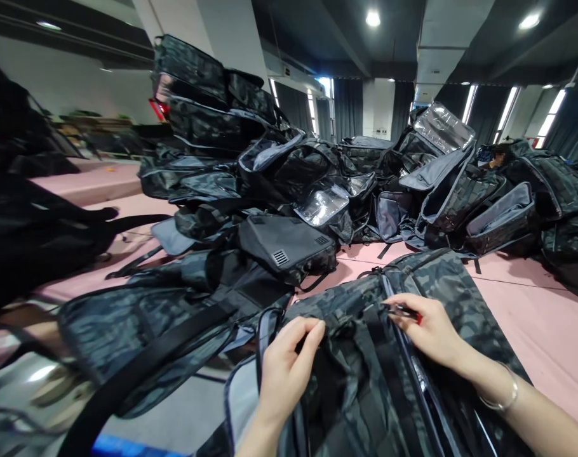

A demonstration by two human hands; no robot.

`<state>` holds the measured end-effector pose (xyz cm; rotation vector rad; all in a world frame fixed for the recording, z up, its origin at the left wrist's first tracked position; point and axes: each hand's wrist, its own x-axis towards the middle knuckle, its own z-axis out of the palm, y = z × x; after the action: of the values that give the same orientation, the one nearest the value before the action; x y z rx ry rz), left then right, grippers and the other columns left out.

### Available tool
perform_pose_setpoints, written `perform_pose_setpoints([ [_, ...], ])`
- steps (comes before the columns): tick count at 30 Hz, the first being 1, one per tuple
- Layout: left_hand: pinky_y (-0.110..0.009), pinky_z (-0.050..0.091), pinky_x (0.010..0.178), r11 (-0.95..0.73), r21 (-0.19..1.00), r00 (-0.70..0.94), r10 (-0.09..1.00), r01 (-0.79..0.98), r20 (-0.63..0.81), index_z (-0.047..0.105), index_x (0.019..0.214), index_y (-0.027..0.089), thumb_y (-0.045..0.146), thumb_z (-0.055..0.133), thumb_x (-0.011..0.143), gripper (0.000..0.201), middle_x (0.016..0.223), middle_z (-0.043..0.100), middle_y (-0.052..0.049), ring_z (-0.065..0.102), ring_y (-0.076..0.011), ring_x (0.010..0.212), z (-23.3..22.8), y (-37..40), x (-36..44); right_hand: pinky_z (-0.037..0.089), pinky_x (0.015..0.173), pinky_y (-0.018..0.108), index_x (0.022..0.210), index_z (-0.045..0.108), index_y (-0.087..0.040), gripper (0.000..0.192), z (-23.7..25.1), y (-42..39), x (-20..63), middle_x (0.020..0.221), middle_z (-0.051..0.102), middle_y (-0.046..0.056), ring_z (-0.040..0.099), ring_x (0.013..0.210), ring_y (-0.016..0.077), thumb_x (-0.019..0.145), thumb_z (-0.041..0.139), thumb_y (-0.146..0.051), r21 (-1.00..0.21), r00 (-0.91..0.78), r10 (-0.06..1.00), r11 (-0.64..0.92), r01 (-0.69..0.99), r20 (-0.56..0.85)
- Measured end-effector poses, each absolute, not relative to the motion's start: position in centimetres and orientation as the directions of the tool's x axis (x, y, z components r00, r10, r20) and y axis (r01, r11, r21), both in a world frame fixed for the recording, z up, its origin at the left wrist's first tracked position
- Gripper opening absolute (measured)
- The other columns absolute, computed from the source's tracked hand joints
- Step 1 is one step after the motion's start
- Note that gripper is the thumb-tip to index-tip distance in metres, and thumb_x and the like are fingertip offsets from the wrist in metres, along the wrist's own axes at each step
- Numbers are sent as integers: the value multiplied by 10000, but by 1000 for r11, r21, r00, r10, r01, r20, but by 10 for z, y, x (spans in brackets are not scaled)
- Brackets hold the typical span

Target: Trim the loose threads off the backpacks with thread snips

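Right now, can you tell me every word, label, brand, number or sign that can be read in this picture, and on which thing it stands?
No text can be read.
Camouflage backpack under the left hand and the right hand: no label or brand shows.
Small tool with a red end in the right hand: too small to tell any marking.
Heap of backpacks behind: no lettering visible.

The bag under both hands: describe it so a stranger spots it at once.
On the pink table, nearest the camera, lies a dark camouflage backpack. The left hand pinches its fabric; the right hand holds a small tool against it. The other bags are piled behind, untouched.
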<state>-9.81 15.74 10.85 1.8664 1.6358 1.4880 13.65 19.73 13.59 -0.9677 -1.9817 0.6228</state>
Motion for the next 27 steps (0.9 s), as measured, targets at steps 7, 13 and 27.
perform_pose_setpoints([
  [7,-286,458,614,-497,855,-417,753,148,509,543,613,195,415,573,779,277,641,523,-6,495,-151,622,119,101,-89,484,729,252,880,652,-199,286,127,204,71,848,696,19,643,791,159,713,471,-53,-533,-464,684,729,429,562],
  [13,-216,418,560,-236,927,-595,714,292,369,595,658,182,468,655,682,294,619,512,8,472,-130,603,105,93,-91,485,756,267,1114,526,-185,307,110,189,77,982,643,48,612,839,159,809,533,-212,-663,-256,715,699,266,651],
  [27,-215,395,566,-110,912,-593,728,395,345,575,663,187,494,597,720,313,595,519,23,481,-131,581,103,87,-78,461,627,304,1088,532,-182,199,96,157,85,777,603,58,552,704,171,912,457,-236,-384,-362,436,899,210,824],
])
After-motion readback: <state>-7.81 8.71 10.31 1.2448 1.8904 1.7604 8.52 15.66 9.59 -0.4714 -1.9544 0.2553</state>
